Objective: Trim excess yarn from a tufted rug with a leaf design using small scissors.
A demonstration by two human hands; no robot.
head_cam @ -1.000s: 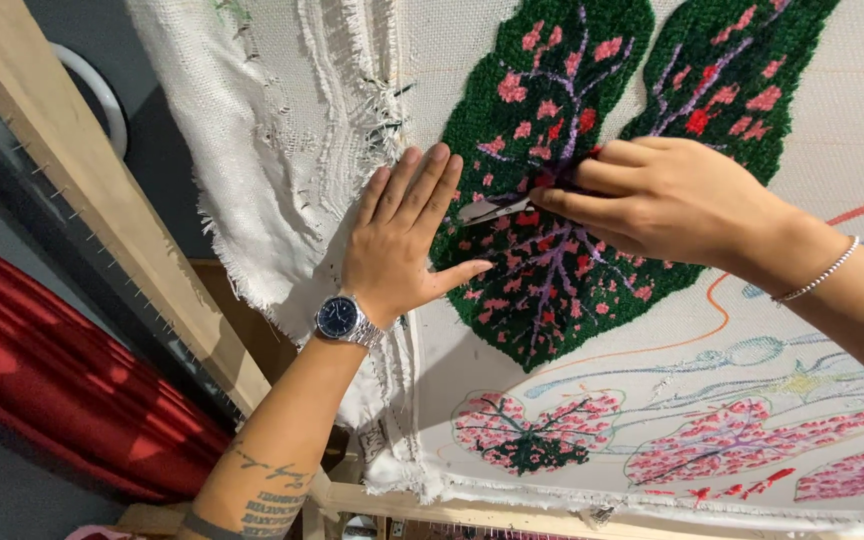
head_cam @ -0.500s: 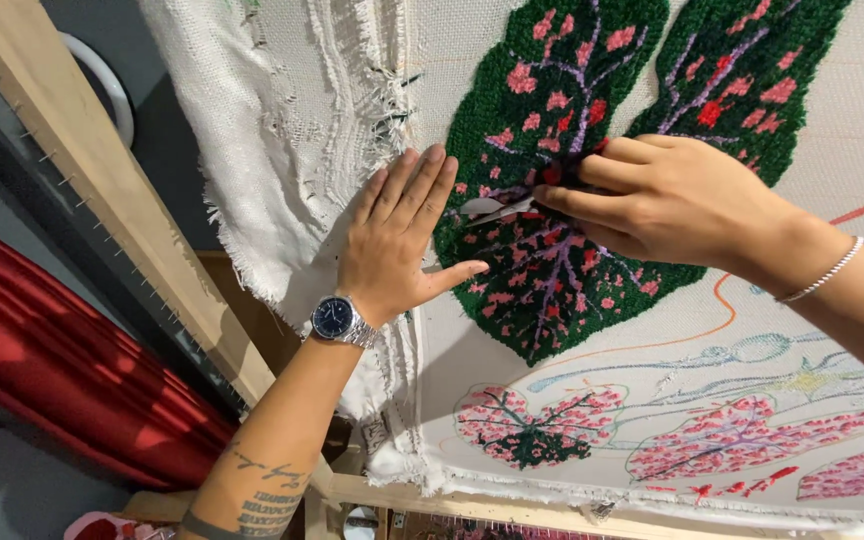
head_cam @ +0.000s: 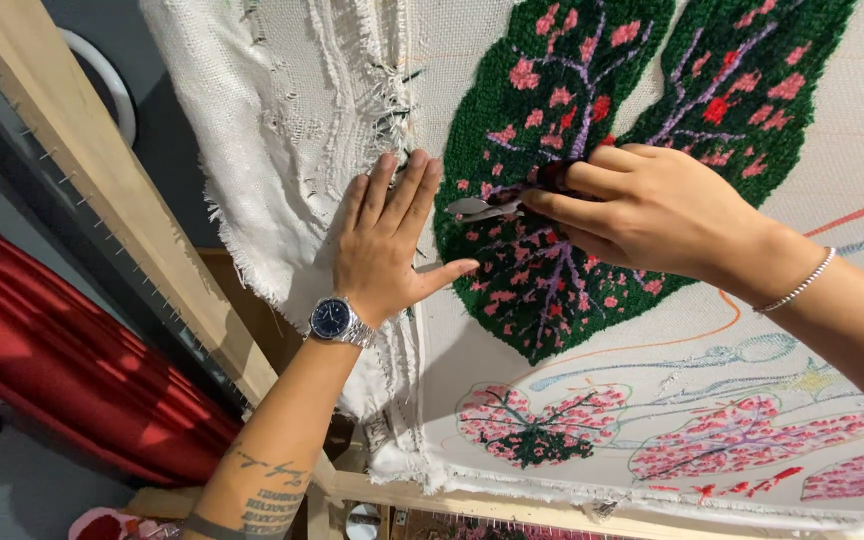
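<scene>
Pressed flat against white backing cloth (head_cam: 282,150) stretched on a wooden tufting frame (head_cam: 82,170): left hand (head_cam: 387,240), fingers straight and held together, thumb spread out to the side, tip touching the edge of the dark green tufted leaf (head_cam: 552,200). Empty, gripping nothing. Silver wristwatch with a dark blue dial (head_cam: 337,320) on the left wrist; tattooed forearm below.

To the right, lying over the leaf: right hand (head_cam: 652,210), fingers curled and clamped on small silver scissors (head_cam: 482,207). Blade tips poking out past the fingertips toward the left hand, just above its thumb, close to the pile of the leaf; handles hidden inside the grip. Thin silver bracelet (head_cam: 797,285) around the right wrist.

Leaf pattern: deep green pile, pink and red blotches, purple veins, split into two lobes across the top of the cloth. Lower on the cloth, smaller pink tufted motifs (head_cam: 532,420) among outline drawings in orange and blue. Frayed, ragged cloth edge hanging at left and along the bottom rail. Beyond the frame at lower left, folded red fabric (head_cam: 62,370).
</scene>
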